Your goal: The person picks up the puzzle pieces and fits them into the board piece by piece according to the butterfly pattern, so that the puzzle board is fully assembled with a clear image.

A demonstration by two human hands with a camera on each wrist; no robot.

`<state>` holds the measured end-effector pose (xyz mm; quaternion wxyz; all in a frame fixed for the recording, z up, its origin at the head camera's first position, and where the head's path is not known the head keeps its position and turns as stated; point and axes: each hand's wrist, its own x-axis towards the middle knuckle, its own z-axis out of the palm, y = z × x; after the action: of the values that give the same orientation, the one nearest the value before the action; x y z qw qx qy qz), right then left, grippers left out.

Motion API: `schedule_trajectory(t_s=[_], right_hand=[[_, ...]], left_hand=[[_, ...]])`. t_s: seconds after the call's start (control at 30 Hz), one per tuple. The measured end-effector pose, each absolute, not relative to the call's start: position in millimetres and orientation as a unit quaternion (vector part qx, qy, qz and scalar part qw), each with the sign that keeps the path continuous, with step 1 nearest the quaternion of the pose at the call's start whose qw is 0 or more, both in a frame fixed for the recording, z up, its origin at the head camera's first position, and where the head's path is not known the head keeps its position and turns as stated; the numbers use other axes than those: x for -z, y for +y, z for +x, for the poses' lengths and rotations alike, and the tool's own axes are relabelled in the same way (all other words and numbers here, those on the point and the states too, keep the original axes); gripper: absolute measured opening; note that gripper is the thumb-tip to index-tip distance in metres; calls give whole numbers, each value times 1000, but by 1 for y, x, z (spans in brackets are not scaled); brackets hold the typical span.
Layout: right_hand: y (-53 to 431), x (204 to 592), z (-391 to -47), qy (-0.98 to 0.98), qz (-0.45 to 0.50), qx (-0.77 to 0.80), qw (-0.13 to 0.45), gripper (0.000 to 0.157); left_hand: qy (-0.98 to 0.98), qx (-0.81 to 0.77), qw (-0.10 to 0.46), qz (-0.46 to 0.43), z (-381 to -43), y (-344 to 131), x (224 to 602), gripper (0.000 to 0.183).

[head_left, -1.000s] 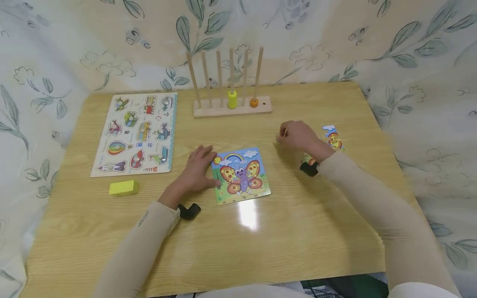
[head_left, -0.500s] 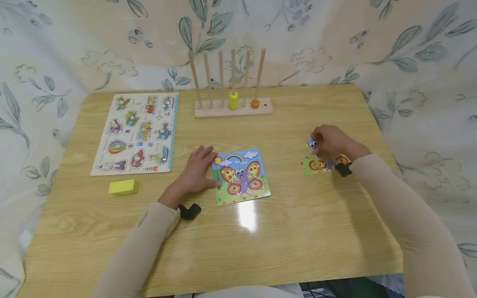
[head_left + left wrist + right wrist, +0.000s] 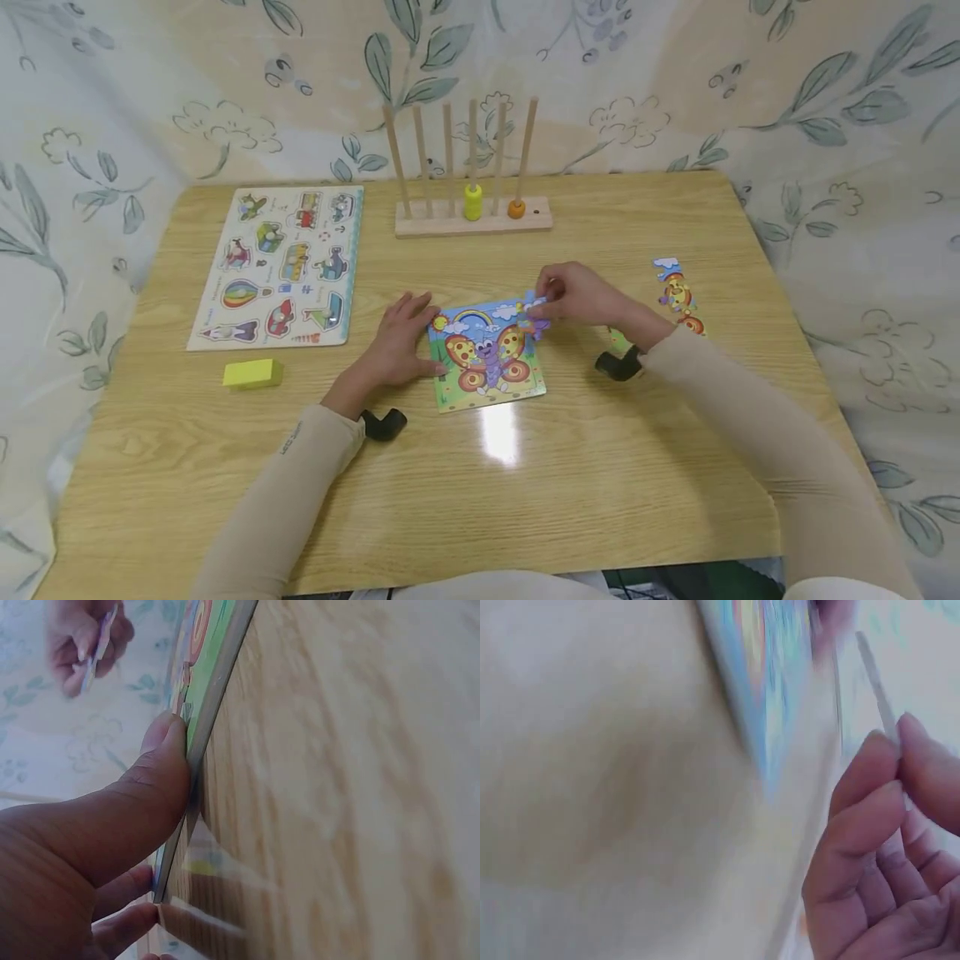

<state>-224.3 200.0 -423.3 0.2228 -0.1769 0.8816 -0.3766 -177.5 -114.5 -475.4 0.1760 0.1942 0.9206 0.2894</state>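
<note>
While clamped on a puzzle piece (image 3: 536, 324), right hand (image 3: 583, 295) across butterfly board (image 3: 487, 365) from spread left hand (image 3: 396, 348).

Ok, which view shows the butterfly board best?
The head view: the butterfly board appears nearly whole there, its picture readable. The left wrist view shows it nearly edge-on, with the left hand touching it; the right wrist view shows only a blurred part, with one corner.

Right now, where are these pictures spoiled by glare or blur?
Head view: a bright glare patch on the table by the butterfly board's near edge; right wrist view: butterfly board smeared, table blurred, right hand sharper; left wrist view: left hand fairly clear, the farther right hand softer.
</note>
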Motion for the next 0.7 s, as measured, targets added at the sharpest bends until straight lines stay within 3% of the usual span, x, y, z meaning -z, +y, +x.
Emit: schedule_trajectory(t_s=[0.17,0.7], right_hand=[[151,434,-206,854,-211,393,269,20],[121,452,-193,935,-198,229,183,31]], left_hand=[[920,-290,174,199,-177,-116,476,91],[918,-294,175,199,-179,-115,475,89]])
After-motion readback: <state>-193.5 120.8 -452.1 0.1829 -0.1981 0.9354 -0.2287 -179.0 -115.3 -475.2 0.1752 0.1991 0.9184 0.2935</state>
